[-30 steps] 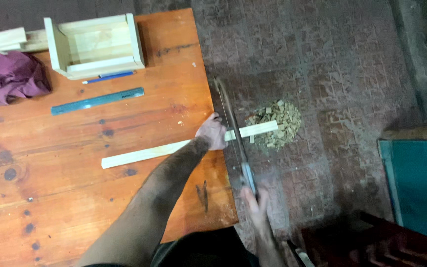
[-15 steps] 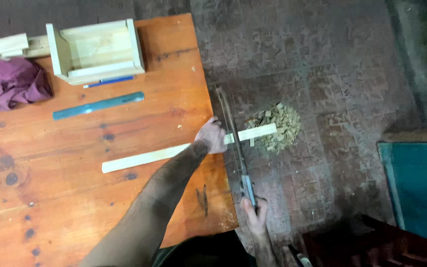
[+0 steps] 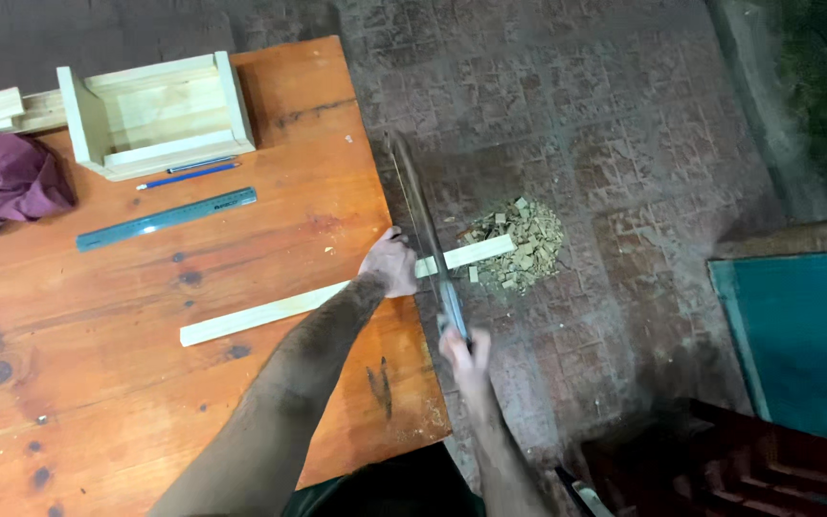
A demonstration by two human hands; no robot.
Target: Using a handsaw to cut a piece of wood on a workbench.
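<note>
Saw (image 3: 423, 225) has been drawn back across wood strip (image 3: 270, 308) at the table (image 3: 241, 383) edge; cut continues. Left hand (image 3: 390, 263) pins strip; right hand (image 3: 466, 347) closed on saw handle.

Bare tabletop (image 3: 98, 383) open below the wooden strip (image 3: 270, 308). Above it, ruler (image 3: 167, 218), pencil (image 3: 189, 175) and wooden box (image 3: 155, 113) blocking passage. Purple cloth (image 3: 7, 182) crowding the far corner. Offcut pile (image 3: 519, 244) on the floor beside the edge.

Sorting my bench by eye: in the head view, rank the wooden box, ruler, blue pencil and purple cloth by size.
1. wooden box
2. purple cloth, partly cut off
3. ruler, longer than the cloth but thin
4. blue pencil
</note>
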